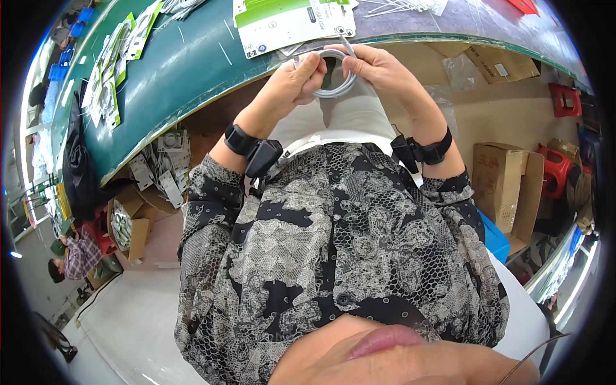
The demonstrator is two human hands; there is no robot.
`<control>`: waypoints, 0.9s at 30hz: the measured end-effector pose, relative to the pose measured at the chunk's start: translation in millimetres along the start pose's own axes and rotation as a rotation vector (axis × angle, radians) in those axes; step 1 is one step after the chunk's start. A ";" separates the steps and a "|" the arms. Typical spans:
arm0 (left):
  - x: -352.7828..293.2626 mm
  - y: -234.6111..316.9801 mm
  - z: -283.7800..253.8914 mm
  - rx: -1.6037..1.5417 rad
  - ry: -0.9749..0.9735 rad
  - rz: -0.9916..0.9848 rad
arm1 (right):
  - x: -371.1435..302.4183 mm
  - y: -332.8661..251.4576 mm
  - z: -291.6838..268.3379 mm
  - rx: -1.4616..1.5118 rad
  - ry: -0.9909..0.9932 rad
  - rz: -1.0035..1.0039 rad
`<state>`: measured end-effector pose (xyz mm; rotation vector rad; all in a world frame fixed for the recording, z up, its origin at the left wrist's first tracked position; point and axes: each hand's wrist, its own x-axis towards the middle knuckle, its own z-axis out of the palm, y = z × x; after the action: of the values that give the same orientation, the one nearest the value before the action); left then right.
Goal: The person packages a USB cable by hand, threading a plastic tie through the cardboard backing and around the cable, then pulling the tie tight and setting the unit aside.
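Note:
A coiled grey cable [335, 94] hangs between my two hands, just off the table's near edge and above my lap. My left hand [299, 78] is closed on the left side of the coil, fingers curled and thumb on top. On the right side, my right hand [373, 66] pinches the loops between thumb and fingers. One cable end with its connector [346, 43] sticks up beside the right fingertips. Just beyond the hands, white and green packaging cards [289, 29] lie stacked on the table.
The green-topped table [186, 70] curves across the front. Packaged cables [109, 80] lie at its left, white cable ties [398, 6] at the far right. Below stand cartons of packaged cables [168, 170]. An open cardboard box [497, 186] and red stools [564, 99] are at right. Another person [80, 256] sits far left.

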<state>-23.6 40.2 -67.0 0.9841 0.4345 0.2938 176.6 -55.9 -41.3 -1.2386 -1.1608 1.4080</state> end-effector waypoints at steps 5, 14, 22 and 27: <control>-0.7 1.8 -0.7 -0.054 0.003 0.061 | -4.0 13.5 14.2 0.423 0.113 0.008; -2.6 16.1 8.4 0.306 0.071 -0.069 | 0.5 3.8 9.6 0.044 0.066 0.140; 2.8 24.4 4.7 0.419 0.069 -0.185 | 21.4 19.9 18.4 -0.093 0.107 0.139; 16.0 61.0 -22.8 0.211 0.136 0.193 | 34.9 36.3 2.4 0.717 0.099 -0.022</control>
<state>-23.3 95.8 -29.5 1.2195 0.5021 0.4982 169.5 -27.2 -82.2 -0.7634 -0.5112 1.5335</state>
